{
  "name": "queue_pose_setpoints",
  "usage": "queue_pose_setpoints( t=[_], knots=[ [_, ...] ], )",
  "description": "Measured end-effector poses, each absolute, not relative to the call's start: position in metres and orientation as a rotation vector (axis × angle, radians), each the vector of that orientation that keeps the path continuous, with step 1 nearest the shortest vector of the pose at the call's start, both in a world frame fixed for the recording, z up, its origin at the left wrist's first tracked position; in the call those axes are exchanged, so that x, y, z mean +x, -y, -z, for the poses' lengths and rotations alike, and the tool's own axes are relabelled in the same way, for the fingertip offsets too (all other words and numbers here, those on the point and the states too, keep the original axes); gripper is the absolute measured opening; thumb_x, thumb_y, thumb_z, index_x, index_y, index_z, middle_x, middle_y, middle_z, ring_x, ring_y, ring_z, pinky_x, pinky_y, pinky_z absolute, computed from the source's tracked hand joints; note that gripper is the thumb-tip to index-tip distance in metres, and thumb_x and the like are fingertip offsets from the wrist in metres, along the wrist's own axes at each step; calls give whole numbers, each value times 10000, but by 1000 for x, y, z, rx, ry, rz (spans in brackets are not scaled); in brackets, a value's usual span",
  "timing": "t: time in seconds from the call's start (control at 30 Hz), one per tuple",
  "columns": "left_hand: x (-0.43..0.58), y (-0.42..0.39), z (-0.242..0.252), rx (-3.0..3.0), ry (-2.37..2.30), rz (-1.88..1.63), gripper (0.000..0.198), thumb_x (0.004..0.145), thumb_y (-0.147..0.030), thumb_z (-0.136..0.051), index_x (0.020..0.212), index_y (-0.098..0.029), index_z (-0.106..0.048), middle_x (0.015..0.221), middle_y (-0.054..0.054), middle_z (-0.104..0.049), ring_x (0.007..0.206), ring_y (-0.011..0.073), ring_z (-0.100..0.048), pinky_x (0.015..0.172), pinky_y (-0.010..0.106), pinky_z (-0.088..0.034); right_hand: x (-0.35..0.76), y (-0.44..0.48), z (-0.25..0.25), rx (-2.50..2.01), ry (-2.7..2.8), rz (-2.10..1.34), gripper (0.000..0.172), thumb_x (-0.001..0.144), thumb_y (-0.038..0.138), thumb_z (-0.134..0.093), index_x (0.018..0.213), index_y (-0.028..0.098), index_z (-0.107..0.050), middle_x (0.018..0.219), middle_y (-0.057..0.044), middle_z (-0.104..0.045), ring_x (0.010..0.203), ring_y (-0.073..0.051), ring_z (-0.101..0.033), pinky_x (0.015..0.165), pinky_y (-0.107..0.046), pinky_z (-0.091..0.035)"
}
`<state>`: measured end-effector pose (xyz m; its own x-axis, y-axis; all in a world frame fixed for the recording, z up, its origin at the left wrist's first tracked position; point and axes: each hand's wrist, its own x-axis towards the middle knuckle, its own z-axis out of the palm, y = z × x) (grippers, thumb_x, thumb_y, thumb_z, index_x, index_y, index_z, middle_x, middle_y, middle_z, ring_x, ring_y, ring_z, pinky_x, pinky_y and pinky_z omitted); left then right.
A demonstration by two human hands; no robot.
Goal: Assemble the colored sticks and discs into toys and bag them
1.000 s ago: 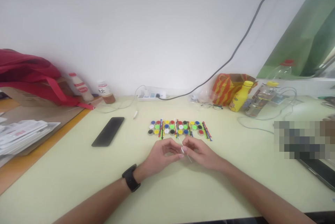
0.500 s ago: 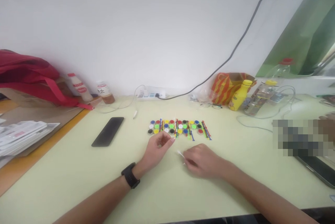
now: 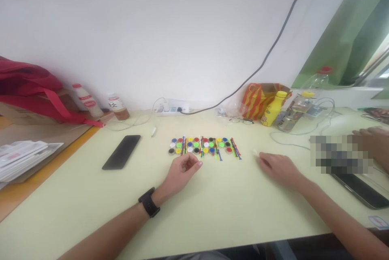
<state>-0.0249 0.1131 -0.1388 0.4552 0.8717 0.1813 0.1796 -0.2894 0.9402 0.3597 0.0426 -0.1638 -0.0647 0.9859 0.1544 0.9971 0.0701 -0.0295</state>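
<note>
Loosely curled, my left hand point(image 3: 180, 171) rests on the table with thumb and forefinger close together and nothing visible between them. It lies just in front of rows of coloured round discs point(image 3: 196, 145) in red, blue, green, yellow, white and black. Thin coloured plastic sticks point(image 3: 235, 149) stand in bunches between the disc groups. Out to the right of the rows, my right hand point(image 3: 281, 169) is closed, pinching a small white plastic stick point(image 3: 255, 153). Most of that stick is hidden by the fingers.
A black phone point(image 3: 122, 152) lies left of the discs. A power strip point(image 3: 173, 108), yellow bottle point(image 3: 274, 109) and striped bag point(image 3: 258, 100) line the wall. Papers point(image 3: 27, 156) are at far left. Another person's hand point(image 3: 372, 142) is at the right, near a dark device point(image 3: 363, 191).
My right hand has moved right and slightly away from me, away from my left hand, still with the white stick. My left hand has stayed in place. The view has shifted slightly.
</note>
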Motion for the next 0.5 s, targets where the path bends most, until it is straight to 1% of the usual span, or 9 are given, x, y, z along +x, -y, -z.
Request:
queue_pose_setpoints(
  t=[0.13, 0.2, 0.27, 0.33, 0.4, 0.5],
  knots=[
    [-25, -113, 138, 1754, -891, -891, 288, 938, -429, -679, 819, -171, -626, 749, 4, -582, 684, 130, -496, 613, 241, -388, 380, -55, 165, -2131, 2133, 73, 334, 1051, 429, -330, 849, 244, -520, 799, -37, -714, 715, -232, -645, 597, -303, -268],
    [-25, -112, 138, 1755, -888, -887, 288, 937, -425, -681, 812, -171, -623, 750, 6, -585, 685, 130, -498, 613, 242, -391, 381, -56, 166, -2171, 2082, 57, 359, 1045, 463, -336, 825, 245, -517, 778, -26, -704, 696, -226, -640, 597, -304, -286],
    [-25, -112, 139, 1755, -890, -884, 284, 938, -421, -680, 814, -172, -625, 755, 7, -593, 683, 129, -500, 611, 242, -390, 379, -54, 165, -2225, 2001, 63, 374, 1024, 506, -377, 798, 242, -515, 768, -17, -693, 671, -217, -629, 595, -304, -306],
    [-25, -112, 139, 1756, -895, -877, 280, 941, -420, -678, 820, -172, -631, 760, 9, -602, 679, 127, -502, 606, 242, -389, 374, -52, 160, -2259, 1897, 98, 341, 983, 538, -454, 832, 245, -540, 796, -14, -693, 676, -215, -631, 597, -306, -330],
    [-25, -112, 141, 1759, -900, -869, 280, 941, -423, -678, 823, -173, -634, 763, 10, -608, 678, 127, -505, 603, 242, -389, 367, -53, 151, -2238, 1816, 123, 281, 951, 523, -512, 930, 253, -586, 837, -14, -694, 708, -215, -643, 608, -309, -359],
    [-25, -113, 142, 1771, -910, -862, 286, 941, -430, -676, 822, -173, -635, 761, 11, -610, 674, 128, -503, 597, 243, -384, 347, -64, 137, -2099, 1855, 38, 223, 961, 428, -505, 1037, 273, -648, 875, -10, -700, 751, -196, -659, 647, -308, -405]
  ],
)
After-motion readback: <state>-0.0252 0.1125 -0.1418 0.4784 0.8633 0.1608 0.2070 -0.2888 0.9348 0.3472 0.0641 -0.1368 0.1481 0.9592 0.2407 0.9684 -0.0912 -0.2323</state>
